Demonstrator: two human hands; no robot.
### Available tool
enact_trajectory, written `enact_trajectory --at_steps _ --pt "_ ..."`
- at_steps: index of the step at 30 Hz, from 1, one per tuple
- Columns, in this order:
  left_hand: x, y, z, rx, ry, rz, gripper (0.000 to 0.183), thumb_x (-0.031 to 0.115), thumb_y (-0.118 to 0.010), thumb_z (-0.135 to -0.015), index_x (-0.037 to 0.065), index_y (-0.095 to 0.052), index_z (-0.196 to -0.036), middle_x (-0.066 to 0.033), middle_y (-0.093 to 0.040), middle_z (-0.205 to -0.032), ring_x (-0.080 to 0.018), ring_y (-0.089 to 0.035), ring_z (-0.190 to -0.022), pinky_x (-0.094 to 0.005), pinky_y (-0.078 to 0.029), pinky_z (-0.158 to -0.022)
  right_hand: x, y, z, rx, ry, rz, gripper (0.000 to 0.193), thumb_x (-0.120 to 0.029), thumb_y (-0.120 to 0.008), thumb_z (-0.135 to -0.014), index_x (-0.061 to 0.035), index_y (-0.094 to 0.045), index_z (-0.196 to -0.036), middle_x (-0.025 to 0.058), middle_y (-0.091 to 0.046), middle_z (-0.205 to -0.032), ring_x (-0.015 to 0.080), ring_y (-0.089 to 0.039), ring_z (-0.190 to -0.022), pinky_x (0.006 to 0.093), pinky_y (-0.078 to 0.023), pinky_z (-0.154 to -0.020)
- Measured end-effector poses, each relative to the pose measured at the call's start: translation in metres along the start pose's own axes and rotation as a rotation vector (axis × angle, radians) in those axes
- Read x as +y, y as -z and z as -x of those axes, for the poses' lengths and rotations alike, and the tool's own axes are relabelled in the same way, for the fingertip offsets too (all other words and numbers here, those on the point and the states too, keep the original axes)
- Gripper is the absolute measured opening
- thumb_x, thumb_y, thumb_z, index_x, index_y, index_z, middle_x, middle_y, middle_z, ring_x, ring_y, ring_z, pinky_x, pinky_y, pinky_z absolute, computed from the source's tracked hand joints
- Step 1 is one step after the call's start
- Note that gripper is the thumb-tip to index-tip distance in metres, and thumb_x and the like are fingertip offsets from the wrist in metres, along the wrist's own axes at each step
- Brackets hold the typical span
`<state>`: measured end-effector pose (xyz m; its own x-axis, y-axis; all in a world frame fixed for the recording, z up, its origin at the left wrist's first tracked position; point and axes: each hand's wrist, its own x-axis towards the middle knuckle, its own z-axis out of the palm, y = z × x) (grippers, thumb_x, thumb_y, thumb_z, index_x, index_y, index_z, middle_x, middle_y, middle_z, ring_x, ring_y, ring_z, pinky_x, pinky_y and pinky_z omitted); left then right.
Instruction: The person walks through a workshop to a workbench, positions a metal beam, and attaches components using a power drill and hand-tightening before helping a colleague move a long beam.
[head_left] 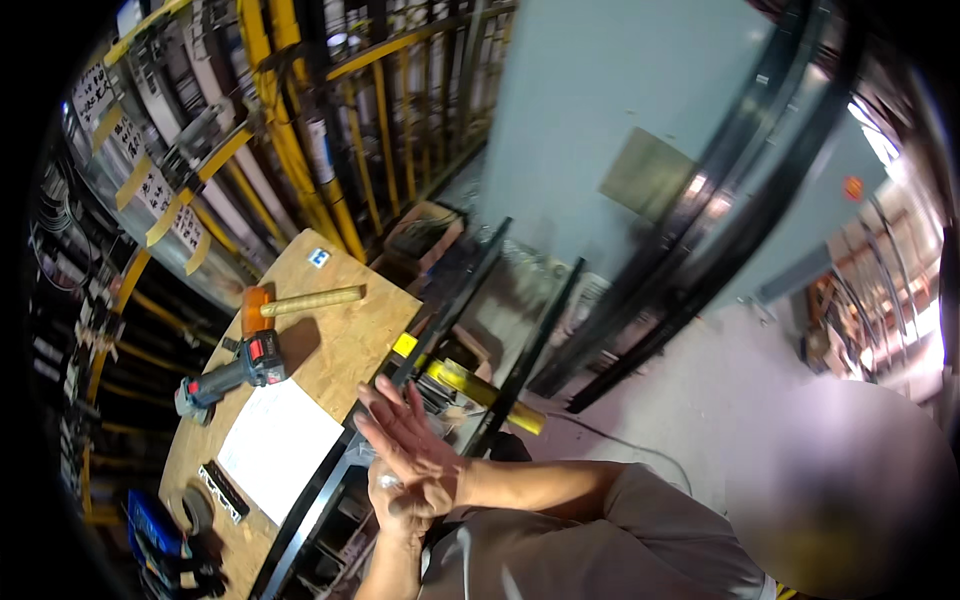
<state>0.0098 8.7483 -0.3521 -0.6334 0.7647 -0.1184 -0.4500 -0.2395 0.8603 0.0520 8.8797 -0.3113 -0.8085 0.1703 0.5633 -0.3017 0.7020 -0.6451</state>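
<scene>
My right hand (418, 445) reaches in from the right with its fingers stretched out and apart. My left hand (398, 508) comes up from the lower edge, and the two hands meet in front of my body. The fingers of the left hand are curled beneath the right palm. A small whitish, shiny thing (388, 481) shows between the hands; its kind is too small to tell. Left of the hands, a white sheet of paper (282, 450) lies on the wooden tabletop (375, 318).
On the tabletop lie an orange-headed mallet (312, 300), a cordless power tool (235, 375), a dark strip (222, 490) and a ring-shaped roll (197, 509). A blue object (155, 522) sits at the near left. Black metal bars (535, 350) and a yellow bar (485, 393) stand beyond my hands.
</scene>
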Motion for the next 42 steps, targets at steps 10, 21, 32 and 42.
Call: enact_trajectory --at_steps 10,21,32,42 --pt "0.038 0.002 -0.056 0.709 -0.233 -0.168 0.011 -0.003 -0.051 -0.082 -0.001 -0.062 -0.082 -0.0076 -0.062 -0.079 -0.0154 -0.058 -0.067 -0.0289 -0.053 -0.064 0.261 0.176 -0.023 0.267 -0.53 0.401 0.028 -0.024 -0.064 -0.095 -0.0043 -0.069 -0.113 0.0217 -0.071 -0.099 0.0413 -0.069 -0.093 0.0482 -0.055 -0.083" --pt "-0.05 0.099 -0.105 0.665 -0.055 -0.63 0.013 0.01 -0.056 -0.093 -0.001 -0.062 -0.097 -0.004 -0.06 -0.075 -0.0114 -0.054 -0.062 -0.0254 -0.044 -0.057 0.394 0.249 -0.047 -0.089 -0.979 0.126 0.021 -0.014 -0.065 -0.095 0.0013 -0.073 -0.107 0.0143 -0.07 -0.089 0.023 -0.067 -0.066 0.0384 -0.056 -0.067" --pt "-0.038 0.068 -0.104 0.741 0.032 -0.573 0.021 0.003 -0.052 -0.091 -0.003 -0.063 -0.107 -0.0069 -0.068 -0.091 -0.0128 -0.063 -0.076 -0.0287 -0.053 -0.066 0.363 0.251 -0.1 -0.683 -0.358 0.899 0.016 -0.011 -0.062 -0.08 -0.0043 -0.074 -0.088 0.0204 -0.072 -0.091 0.0387 -0.071 -0.092 0.0506 -0.057 -0.079" --pt "-0.033 0.06 -0.102 0.743 -0.053 -0.95 0.018 0.012 -0.058 -0.084 -0.003 -0.061 -0.093 -0.0176 -0.063 -0.076 -0.0227 -0.062 -0.069 -0.0368 -0.051 -0.068 0.379 0.246 -0.093 -0.719 -0.11 0.962 0.016 -0.018 -0.069 -0.073 -0.0041 -0.072 -0.08 0.0198 -0.071 -0.089 0.0386 -0.069 -0.085 0.0487 -0.055 -0.077"
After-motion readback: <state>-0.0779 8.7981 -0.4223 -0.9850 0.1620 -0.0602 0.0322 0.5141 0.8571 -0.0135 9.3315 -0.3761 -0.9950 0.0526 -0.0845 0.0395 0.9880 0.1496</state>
